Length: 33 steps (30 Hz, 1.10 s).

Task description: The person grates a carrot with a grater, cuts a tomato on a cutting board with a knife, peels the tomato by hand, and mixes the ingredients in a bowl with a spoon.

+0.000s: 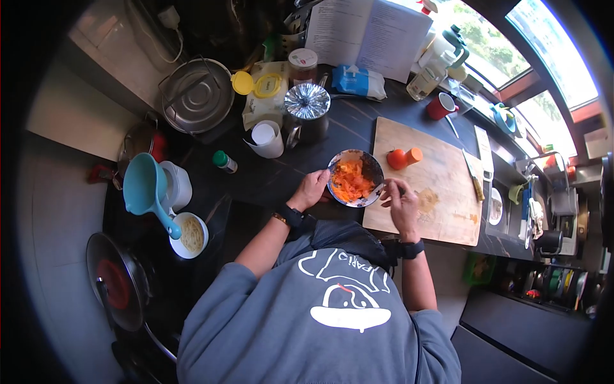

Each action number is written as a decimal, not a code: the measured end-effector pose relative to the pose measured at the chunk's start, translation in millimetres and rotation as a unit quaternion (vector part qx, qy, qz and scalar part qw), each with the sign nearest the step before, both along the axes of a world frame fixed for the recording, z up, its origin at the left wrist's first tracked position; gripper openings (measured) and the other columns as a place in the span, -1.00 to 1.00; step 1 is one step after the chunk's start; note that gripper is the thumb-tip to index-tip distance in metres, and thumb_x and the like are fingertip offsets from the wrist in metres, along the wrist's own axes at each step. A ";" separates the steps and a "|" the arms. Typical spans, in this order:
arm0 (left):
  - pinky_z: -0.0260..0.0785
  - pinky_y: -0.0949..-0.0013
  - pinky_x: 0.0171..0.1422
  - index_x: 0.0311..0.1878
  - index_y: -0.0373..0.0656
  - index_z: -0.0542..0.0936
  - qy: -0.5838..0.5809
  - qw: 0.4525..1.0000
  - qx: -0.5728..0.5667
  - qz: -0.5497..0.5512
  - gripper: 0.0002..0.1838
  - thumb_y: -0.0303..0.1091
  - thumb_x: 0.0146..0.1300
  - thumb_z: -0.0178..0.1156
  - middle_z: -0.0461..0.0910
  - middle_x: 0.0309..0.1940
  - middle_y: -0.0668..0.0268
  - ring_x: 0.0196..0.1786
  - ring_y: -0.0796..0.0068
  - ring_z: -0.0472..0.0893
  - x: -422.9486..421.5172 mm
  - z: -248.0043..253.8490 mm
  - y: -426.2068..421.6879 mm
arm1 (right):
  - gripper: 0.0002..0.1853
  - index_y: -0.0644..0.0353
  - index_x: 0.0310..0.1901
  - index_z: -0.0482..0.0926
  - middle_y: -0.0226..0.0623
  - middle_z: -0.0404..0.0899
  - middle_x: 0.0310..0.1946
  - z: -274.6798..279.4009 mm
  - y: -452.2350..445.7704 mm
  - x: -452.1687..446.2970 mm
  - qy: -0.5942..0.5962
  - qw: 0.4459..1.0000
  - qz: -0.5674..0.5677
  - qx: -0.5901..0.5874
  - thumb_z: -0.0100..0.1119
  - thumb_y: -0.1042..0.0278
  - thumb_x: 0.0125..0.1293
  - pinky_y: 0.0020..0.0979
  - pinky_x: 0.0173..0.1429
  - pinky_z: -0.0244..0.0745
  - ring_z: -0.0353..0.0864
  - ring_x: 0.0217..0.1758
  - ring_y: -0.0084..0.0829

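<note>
A patterned bowl [334,190] with chopped orange and red pieces [354,179], perhaps carrot and tomato, is in front of my body. My left hand [311,189] grips the bowl by its left rim. On the opposite side, my right hand [401,203] is closed with its fingers curled at the right rim. What the right fingers pinch, if anything, is too small to make out. Just beyond them, a tomato [397,159] and a carrot stub [414,155] lie side by side on the wooden cutting board [441,179].
A knife [474,174] lies along the board's right edge. Left are a blue ladle-like scoop [144,185], a bowl of noodles [190,235] and a green-capped jar [224,161]. A foil-topped metal pot [307,115] and an open book [368,35] stand behind.
</note>
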<state>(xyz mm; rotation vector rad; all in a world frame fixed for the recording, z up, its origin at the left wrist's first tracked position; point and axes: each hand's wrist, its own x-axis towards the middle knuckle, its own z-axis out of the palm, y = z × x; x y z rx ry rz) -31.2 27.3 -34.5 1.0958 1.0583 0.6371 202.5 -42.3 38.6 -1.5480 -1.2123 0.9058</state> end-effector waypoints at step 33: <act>0.55 0.33 -0.03 0.27 -0.13 0.37 -0.072 0.992 -0.094 -0.031 -0.55 -0.06 0.47 -0.02 0.59 -0.03 0.32 -0.12 0.47 0.67 -41.6 7.6 -6.4 | -0.77 0.31 -0.10 0.58 -0.28 0.64 -0.40 1.7 -7.8 -21.2 -0.048 0.996 0.078 -0.023 0.04 0.31 0.45 -0.54 -0.45 0.52 0.63 -0.48 -0.55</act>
